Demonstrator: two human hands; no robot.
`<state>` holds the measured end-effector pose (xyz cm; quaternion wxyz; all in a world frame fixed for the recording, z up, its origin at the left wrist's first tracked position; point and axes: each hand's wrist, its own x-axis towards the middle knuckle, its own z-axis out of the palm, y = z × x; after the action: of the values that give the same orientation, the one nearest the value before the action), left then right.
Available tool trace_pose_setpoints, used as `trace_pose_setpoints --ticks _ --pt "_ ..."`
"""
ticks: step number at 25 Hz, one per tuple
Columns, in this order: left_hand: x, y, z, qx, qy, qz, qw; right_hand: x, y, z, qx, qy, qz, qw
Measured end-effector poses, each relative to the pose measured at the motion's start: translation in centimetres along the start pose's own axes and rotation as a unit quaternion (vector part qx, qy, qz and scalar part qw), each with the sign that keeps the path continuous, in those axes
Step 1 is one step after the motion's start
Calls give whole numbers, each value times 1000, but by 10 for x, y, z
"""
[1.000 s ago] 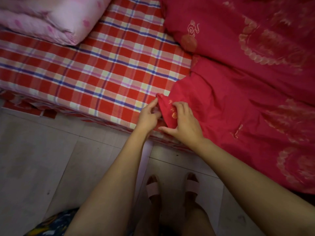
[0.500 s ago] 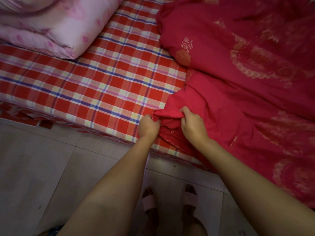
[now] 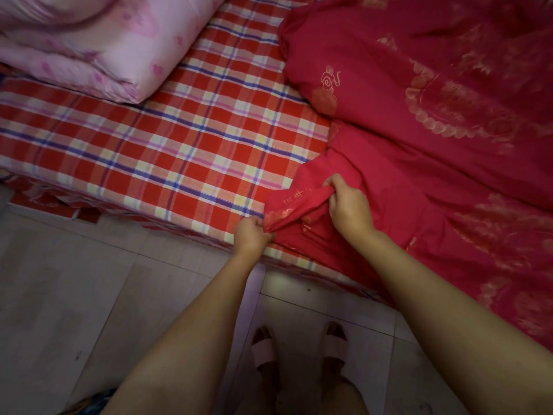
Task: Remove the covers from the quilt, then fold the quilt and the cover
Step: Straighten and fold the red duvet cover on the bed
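Note:
A red quilt cover (image 3: 434,121) with pale gold patterns lies across the right side of the bed, its lower part flat and hanging over the bed's near edge. My left hand (image 3: 250,235) pinches the cover's corner at the bed edge. A little to the right, my right hand (image 3: 348,206) grips a bunched fold of the same corner. The corner fabric is stretched between the two hands. The quilt inside is hidden by the cover.
A folded pink flowered quilt (image 3: 89,40) sits at the bed's far left. The red checked sheet (image 3: 167,151) covers the mattress between it and the red cover. Pale floor tiles (image 3: 74,295) lie below, with my sandalled feet (image 3: 299,348) near the bed edge.
My hands have moved apart along the cover's corner, the right one sliding up and right. The corner fabric is now spread and stretched between them instead of bunched.

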<state>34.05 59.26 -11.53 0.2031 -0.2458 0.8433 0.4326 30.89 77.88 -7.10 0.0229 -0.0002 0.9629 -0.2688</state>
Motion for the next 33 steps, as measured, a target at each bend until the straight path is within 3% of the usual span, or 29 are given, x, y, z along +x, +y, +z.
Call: trace_pose_setpoints --ticks 2,5,12,18,25,30,33 --pt "-3 -4 6 8 35 -12 999 5 -4 -5 7 5 -7 1000" --pt "-10 4 14 -71 83 -47 993 3 -11 -4 36 2 -40 999" --pt "-10 3 12 -22 182 53 982 -4 -7 0 36 -51 -48 997" --pt "1 14 14 5 168 100 981 -2 -11 4 39 -64 -55 996" --pt "14 22 13 9 146 75 986 4 -5 5 40 -110 -65 991" --pt "19 27 26 101 95 68 988 13 -1 8 20 -137 -53 989" --pt "20 23 27 61 94 49 992 15 1 14 16 -143 -43 989"
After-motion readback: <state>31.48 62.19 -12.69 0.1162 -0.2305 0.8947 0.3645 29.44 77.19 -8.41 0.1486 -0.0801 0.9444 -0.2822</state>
